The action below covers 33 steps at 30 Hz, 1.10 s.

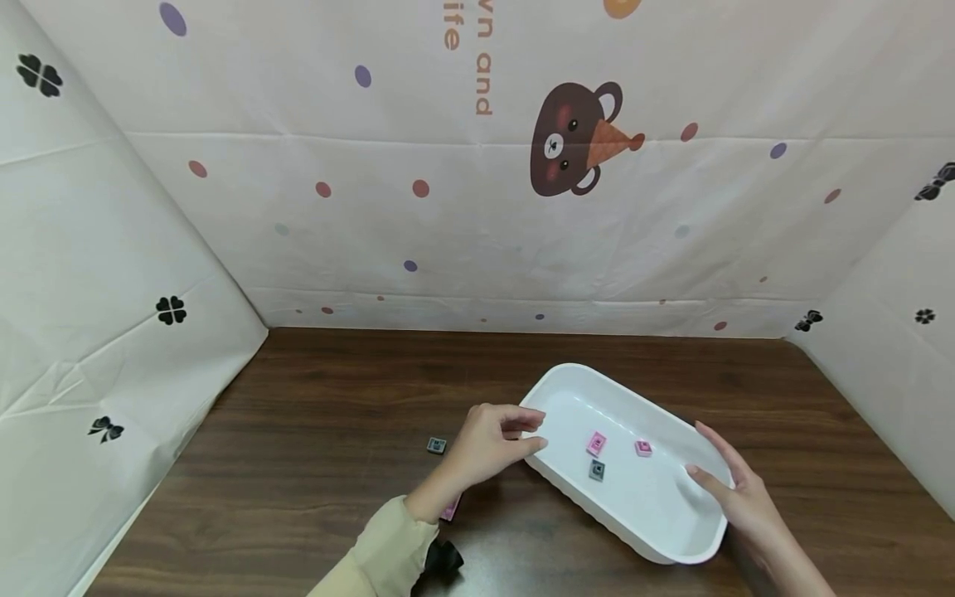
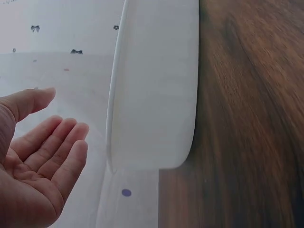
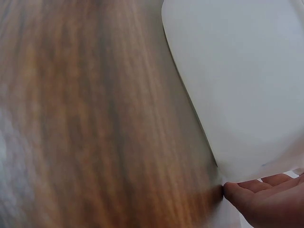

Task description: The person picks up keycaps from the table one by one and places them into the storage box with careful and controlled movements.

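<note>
A white plastic tub [image 1: 642, 531] sits at an angle on the table. Inside lie two small pink blocks, one pink block [image 1: 596, 444] near the middle and another pink block [image 1: 643, 448] to its right, plus a dark grey block [image 1: 597, 470]. My left hand [image 1: 496, 439] hovers at the tub's left rim, fingers loosely bent and nothing between them; the left wrist view shows its palm [image 2: 33, 175] bare. My right hand [image 1: 742, 497] holds the tub's right end, thumb over the rim inside. In the right wrist view, fingertips [image 3: 232, 190] meet the tub's edge.
On the brown wooden table [image 1: 298, 464], another dark grey block [image 1: 437, 445] lies left of the left hand. A pink block [image 1: 450, 508] is partly hidden under the left wrist. A black object [image 1: 443, 560] shows beside the sleeve. Patterned white cloth [image 1: 477, 232] stands behind and at both sides.
</note>
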Tool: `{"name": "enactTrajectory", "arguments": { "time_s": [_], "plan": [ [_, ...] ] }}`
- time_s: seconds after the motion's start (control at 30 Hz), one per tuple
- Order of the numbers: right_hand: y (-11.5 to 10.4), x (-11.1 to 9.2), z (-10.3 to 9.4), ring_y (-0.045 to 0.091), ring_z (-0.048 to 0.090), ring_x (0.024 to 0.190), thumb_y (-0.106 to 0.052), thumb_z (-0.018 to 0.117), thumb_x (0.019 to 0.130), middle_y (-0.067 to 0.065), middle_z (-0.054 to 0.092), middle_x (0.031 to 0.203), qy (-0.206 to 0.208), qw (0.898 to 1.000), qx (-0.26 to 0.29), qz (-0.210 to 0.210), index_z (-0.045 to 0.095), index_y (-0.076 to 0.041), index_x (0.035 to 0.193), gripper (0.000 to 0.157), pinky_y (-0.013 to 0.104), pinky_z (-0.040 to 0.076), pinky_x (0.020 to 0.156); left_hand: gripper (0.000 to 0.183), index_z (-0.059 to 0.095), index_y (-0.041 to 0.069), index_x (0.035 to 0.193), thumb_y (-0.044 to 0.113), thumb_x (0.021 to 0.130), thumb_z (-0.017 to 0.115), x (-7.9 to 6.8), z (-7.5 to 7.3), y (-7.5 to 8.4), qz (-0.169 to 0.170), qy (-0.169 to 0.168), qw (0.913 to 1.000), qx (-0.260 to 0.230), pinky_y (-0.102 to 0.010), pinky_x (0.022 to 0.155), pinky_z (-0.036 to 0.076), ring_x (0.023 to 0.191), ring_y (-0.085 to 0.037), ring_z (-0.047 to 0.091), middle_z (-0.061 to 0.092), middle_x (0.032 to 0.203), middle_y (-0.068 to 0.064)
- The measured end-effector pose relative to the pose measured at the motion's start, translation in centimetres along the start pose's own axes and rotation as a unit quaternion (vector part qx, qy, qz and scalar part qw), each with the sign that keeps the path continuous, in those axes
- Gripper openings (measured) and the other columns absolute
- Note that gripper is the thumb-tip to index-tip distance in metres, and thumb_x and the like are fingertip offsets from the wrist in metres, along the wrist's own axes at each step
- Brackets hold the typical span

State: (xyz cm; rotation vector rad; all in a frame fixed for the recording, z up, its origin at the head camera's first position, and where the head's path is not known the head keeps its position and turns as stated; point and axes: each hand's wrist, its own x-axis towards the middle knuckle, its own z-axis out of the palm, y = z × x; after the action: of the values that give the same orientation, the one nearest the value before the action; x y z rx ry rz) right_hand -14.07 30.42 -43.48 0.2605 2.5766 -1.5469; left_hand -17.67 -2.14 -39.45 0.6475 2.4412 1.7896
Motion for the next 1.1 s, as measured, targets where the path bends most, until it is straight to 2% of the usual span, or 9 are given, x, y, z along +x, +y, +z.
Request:
{"name": "enactTrajectory", "arguments": {
  "time_s": [0.23, 0.33, 0.47, 0.57, 0.77, 0.83, 0.93, 1.0, 1.1],
  "plan": [
    [0.0, 0.0, 0.0, 0.040, 0.023, 0.127, -0.032, 0.053, 0.092, 0.024, 0.014, 0.148, -0.002, 1.000, 0.012, 0.001, 0.012, -0.021, 0.147, 0.069, 0.050, 0.027, 0.094, 0.023, 0.066, -0.008, 0.098, -0.003, 0.076, 0.068, -1.2, -1.5, 1.7, 0.009, 0.002, 0.9999, -0.011, -0.036, 0.077, 0.051, 0.088, -0.033, 0.063, 0.066, 0.094, -0.020],
    [0.0, 0.0, -0.1, 0.039, 0.025, 0.126, -0.033, 0.053, 0.092, 0.023, 0.015, 0.148, -0.001, 1.000, 0.007, 0.000, 0.012, -0.022, 0.147, 0.069, 0.042, 0.030, 0.092, 0.022, 0.065, -0.011, 0.096, -0.006, 0.075, 0.067, -1.7, -2.2, 2.6, 0.009, 0.004, 0.9999, -0.005, -0.038, 0.077, 0.051, 0.087, -0.035, 0.063, 0.066, 0.092, -0.022],
    [0.1, 0.1, 0.0, 0.017, 0.036, 0.117, -0.034, 0.053, 0.092, 0.022, 0.020, 0.146, 0.004, 1.000, -0.013, -0.004, 0.015, -0.022, 0.147, 0.068, 0.019, 0.033, 0.081, 0.023, 0.065, -0.011, 0.097, -0.004, 0.075, 0.068, -2.2, -3.0, 2.7, 0.000, 0.007, 1.0000, 0.004, -0.039, 0.078, 0.051, 0.089, -0.035, 0.063, 0.066, 0.094, -0.023],
    [0.2, 0.1, -0.1, 0.005, 0.035, 0.110, -0.034, 0.053, 0.091, 0.022, 0.021, 0.146, 0.005, 1.000, -0.018, -0.003, 0.016, -0.023, 0.147, 0.068, 0.015, 0.033, 0.078, 0.023, 0.065, -0.011, 0.097, -0.003, 0.075, 0.069, -2.6, -3.5, 2.2, -0.003, 0.005, 1.0000, 0.004, -0.040, 0.078, 0.050, 0.090, -0.036, 0.063, 0.065, 0.094, -0.024],
    [0.1, 0.0, 0.0, 0.007, 0.037, 0.112, -0.034, 0.053, 0.091, 0.021, 0.022, 0.146, 0.004, 1.000, -0.016, -0.001, 0.015, -0.022, 0.147, 0.068, 0.014, 0.034, 0.077, 0.026, 0.067, -0.004, 0.100, 0.008, 0.077, 0.072, -2.9, -4.2, -1.8, -0.016, 0.001, 0.9998, 0.008, -0.037, 0.079, 0.051, 0.091, -0.028, 0.063, 0.066, 0.099, -0.021],
    [0.0, 0.0, 0.0, 0.014, 0.038, 0.117, -0.034, 0.053, 0.091, 0.021, 0.021, 0.146, 0.002, 1.000, -0.015, 0.002, 0.014, -0.021, 0.147, 0.069, 0.017, 0.035, 0.080, 0.029, 0.067, -0.003, 0.100, 0.011, 0.076, 0.072, -3.1, -4.4, -2.5, -0.018, 0.003, 0.9998, 0.008, -0.035, 0.078, 0.051, 0.090, -0.028, 0.063, 0.066, 0.099, -0.020],
    [-0.2, -0.1, 0.0, 0.038, 0.026, 0.126, -0.034, 0.053, 0.092, 0.024, 0.015, 0.147, -0.005, 1.000, -0.001, 0.010, 0.011, -0.019, 0.147, 0.071, 0.036, 0.034, 0.091, 0.032, 0.066, -0.006, 0.101, 0.012, 0.076, 0.073, -3.5, -4.7, -2.9, -0.022, 0.004, 0.9997, -0.005, -0.033, 0.078, 0.051, 0.090, -0.032, 0.063, 0.065, 0.100, -0.021],
    [-0.3, -0.1, 0.0, 0.044, 0.021, 0.128, -0.033, 0.053, 0.092, 0.025, 0.012, 0.148, -0.007, 1.000, 0.008, 0.014, 0.010, -0.017, 0.147, 0.072, 0.051, 0.029, 0.095, 0.032, 0.065, -0.007, 0.101, 0.011, 0.076, 0.073, -3.7, -4.8, -3.0, -0.027, 0.005, 0.9996, -0.011, -0.034, 0.078, 0.051, 0.090, -0.033, 0.063, 0.065, 0.100, -0.022],
    [-0.4, -0.1, 0.0, 0.046, 0.018, 0.129, -0.032, 0.053, 0.092, 0.025, 0.010, 0.148, -0.008, 1.000, 0.017, 0.017, 0.010, -0.016, 0.147, 0.072, 0.060, 0.021, 0.098, 0.031, 0.064, -0.008, 0.102, 0.008, 0.076, 0.072, -4.0, -5.0, -2.9, -0.036, 0.003, 0.9993, -0.008, -0.035, 0.080, 0.050, 0.091, -0.032, 0.062, 0.064, 0.102, -0.023]
  ]
}}
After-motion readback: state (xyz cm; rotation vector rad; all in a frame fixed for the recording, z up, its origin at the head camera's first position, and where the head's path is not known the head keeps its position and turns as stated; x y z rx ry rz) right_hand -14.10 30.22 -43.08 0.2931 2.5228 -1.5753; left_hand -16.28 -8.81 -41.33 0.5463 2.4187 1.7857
